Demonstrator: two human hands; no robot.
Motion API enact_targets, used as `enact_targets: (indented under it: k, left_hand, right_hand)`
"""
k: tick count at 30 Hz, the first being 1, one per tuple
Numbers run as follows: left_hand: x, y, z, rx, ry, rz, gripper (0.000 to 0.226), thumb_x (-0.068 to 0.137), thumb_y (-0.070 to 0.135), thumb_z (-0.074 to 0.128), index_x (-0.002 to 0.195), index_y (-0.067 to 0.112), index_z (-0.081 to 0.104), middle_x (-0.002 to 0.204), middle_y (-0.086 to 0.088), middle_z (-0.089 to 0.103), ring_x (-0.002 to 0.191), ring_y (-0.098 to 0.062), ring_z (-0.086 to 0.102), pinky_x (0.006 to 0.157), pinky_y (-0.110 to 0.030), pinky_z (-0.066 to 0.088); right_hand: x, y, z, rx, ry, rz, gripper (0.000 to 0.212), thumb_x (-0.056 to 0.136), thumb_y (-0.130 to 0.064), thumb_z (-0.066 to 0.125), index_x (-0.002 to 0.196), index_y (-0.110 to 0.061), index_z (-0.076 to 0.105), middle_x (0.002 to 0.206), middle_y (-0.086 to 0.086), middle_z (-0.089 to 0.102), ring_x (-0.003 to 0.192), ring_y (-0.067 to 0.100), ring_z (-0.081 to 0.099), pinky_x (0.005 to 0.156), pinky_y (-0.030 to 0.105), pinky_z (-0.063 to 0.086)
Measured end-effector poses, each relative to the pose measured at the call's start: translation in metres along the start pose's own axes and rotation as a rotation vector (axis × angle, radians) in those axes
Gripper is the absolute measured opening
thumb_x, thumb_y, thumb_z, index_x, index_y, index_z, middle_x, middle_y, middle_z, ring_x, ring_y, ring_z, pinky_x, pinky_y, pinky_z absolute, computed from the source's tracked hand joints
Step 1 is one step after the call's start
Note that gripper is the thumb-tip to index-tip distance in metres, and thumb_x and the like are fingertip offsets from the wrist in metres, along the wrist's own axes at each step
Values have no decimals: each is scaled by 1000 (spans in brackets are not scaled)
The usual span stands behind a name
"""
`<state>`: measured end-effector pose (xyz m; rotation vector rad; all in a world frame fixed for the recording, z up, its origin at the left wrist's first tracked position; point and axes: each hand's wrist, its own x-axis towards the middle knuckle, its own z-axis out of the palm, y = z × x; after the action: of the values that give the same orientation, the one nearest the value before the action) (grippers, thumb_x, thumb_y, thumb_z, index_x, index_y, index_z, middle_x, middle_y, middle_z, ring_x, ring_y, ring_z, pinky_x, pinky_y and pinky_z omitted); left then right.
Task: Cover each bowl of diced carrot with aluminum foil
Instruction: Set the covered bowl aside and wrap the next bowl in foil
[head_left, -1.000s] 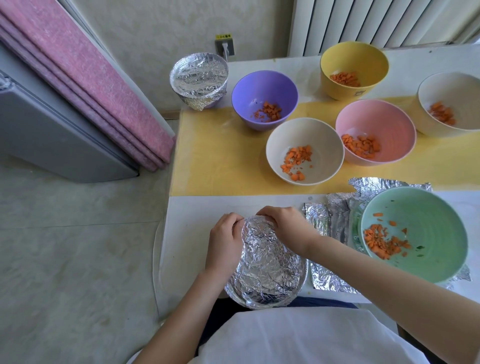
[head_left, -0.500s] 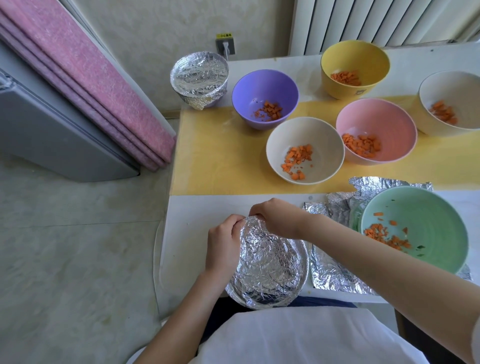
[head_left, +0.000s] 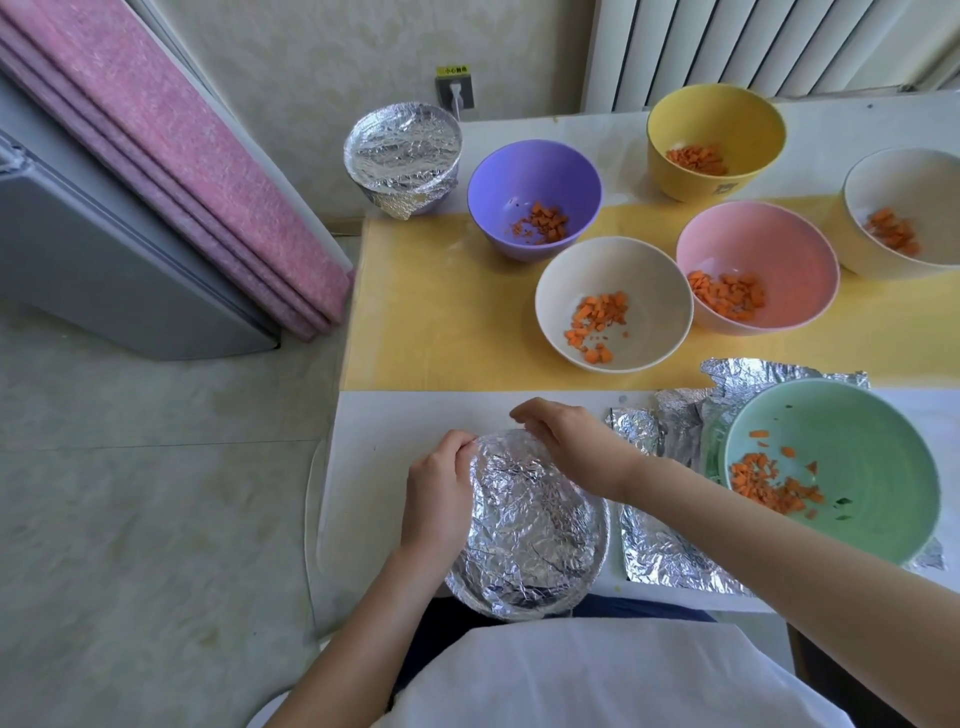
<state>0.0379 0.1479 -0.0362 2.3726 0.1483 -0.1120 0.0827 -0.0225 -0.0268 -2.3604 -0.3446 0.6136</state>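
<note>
A bowl wrapped over the top in crinkled aluminum foil (head_left: 530, 525) sits at the table's near edge, just in front of me. My left hand (head_left: 439, 488) grips its left rim, fingers curled over the foil. My right hand (head_left: 566, 441) curls over the far rim and presses the foil down there. To the right, a green bowl (head_left: 872, 467) of diced carrot stands on loose foil sheets (head_left: 660, 556). Purple (head_left: 535, 176), yellow (head_left: 717, 119), pink (head_left: 758, 244) and two cream bowls (head_left: 649, 291) (head_left: 914, 187) hold carrot, uncovered.
A second foil-covered bowl (head_left: 402, 150) stands at the table's far left corner. A yellow mat (head_left: 441, 312) lies under the middle bowls. Left of the table are floor, a folded pink mat (head_left: 171, 156) and a grey panel. A radiator is behind.
My right hand has slid left along the far rim of the foil-covered bowl, toward my left hand. My left hand has stayed on the left rim.
</note>
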Motion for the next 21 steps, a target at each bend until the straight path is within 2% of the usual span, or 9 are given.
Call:
enact_targets:
  k: [3,7,8,10,12,14,18,21]
  left_hand:
    - [-7,-4,1,-12,19,-79,27,98,13,43,124,14,52,103,-8,66,87,-27,61,69,-29,43]
    - [-17,2,4,-45,-23,-101,36,99,9,34,132,16,45,115,-8,60,97,-28,58,78,-32,44]
    - [-16,3,5,-59,-34,-100,35,99,10,34,131,16,47,113,-8,62,95,-26,59,78,-33,45]
    - [-12,3,7,-82,-49,-101,33,98,10,35,125,16,54,87,-3,64,69,-14,55,64,-28,39]
    - [-8,2,7,-100,-58,-103,31,98,8,38,119,14,60,61,9,50,50,-6,42,53,-23,30]
    - [-7,3,5,-97,-75,-91,29,98,7,40,116,12,61,59,14,44,48,-5,43,49,-17,30]
    - [-8,9,2,-96,-80,-89,25,98,8,41,115,10,59,82,4,59,67,-14,54,58,-17,34]
    - [-8,11,4,-89,-78,-64,17,97,7,42,101,10,59,62,11,49,53,-8,41,55,-26,29]
  right_hand:
    - [-6,8,-6,15,11,24,33,101,-20,36,127,-10,53,125,6,61,113,24,56,94,27,40]
    - [-8,9,-4,32,52,30,33,101,-20,38,128,-12,54,117,6,65,104,25,59,80,22,37]
    - [-8,8,-3,28,58,29,32,101,-20,39,127,-12,55,114,7,66,101,25,60,77,22,37]
    - [-7,8,-1,13,47,36,31,100,-18,40,125,-12,57,111,8,67,99,26,61,80,26,42]
    - [-5,8,-1,-6,27,44,30,99,-14,41,123,-12,59,111,8,67,99,27,62,86,33,46]
    - [-2,9,-5,-47,-10,31,29,98,-10,42,121,-11,61,111,7,68,99,26,62,86,33,46]
    - [5,9,-14,-137,-110,-6,32,96,-6,42,120,-11,62,105,7,68,91,22,58,78,29,42]
    - [5,7,-10,-101,-100,-51,31,96,-9,45,123,-15,61,113,4,67,101,22,60,89,34,45]
